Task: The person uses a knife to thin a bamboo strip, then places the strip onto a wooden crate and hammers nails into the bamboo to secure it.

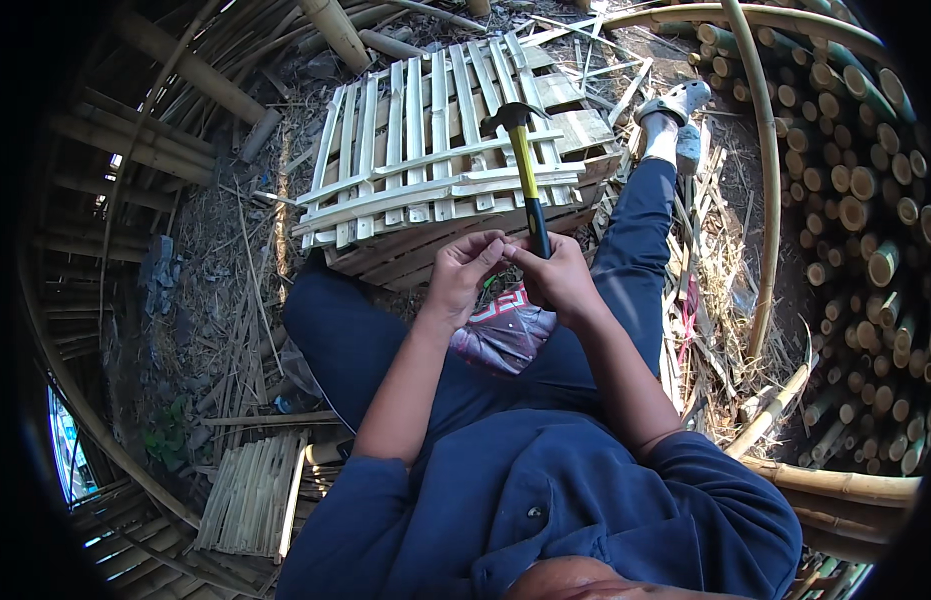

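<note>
My right hand (556, 272) is wrapped round the black grip of a hammer (527, 170) with a yellow shaft, its dark head pointing away from me. Close beside it, my left hand (464, 272) is closed in a pinch, fingertips meeting those of the right. Whatever the pinch holds is too small to make out. Just beyond both hands lies a panel of pale bamboo slats (394, 140), with crosswise strips over its near end. It rests on a low wooden crate (411, 262). Below my hands, between my legs, sits a grey and red printed bag or cloth (508, 335).
Cut bamboo poles (861, 200) are stacked at the right, behind a bent bamboo pole (769, 200). A bundle of slats (251, 490) lies at the lower left. Bamboo scraps (701, 330) litter the ground by my outstretched right leg. Bamboo framing (136, 150) stands at the left.
</note>
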{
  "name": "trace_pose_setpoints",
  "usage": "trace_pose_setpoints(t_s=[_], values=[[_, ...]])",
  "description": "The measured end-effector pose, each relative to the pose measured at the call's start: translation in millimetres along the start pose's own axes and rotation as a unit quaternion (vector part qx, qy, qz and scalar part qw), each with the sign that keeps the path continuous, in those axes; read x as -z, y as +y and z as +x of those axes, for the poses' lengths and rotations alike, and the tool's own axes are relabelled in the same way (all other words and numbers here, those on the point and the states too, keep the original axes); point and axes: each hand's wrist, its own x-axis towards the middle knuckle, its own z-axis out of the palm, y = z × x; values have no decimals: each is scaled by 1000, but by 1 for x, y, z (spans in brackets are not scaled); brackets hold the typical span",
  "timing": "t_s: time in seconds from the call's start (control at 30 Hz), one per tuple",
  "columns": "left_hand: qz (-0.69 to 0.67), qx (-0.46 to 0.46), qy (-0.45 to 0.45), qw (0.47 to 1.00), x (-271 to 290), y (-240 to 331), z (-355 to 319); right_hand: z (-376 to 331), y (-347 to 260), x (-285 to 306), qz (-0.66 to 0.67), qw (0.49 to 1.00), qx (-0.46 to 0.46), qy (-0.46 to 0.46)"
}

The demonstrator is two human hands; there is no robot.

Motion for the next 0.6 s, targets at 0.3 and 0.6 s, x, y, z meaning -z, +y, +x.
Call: trace_pose_setpoints(t_s=[0.3,0.6], values=[[36,-12,25,999,-11,0,11,6,7,15,-2,999,30,13],[426,-176,14,887,-34,60,144,8,-10,49,-32,993,58,94]])
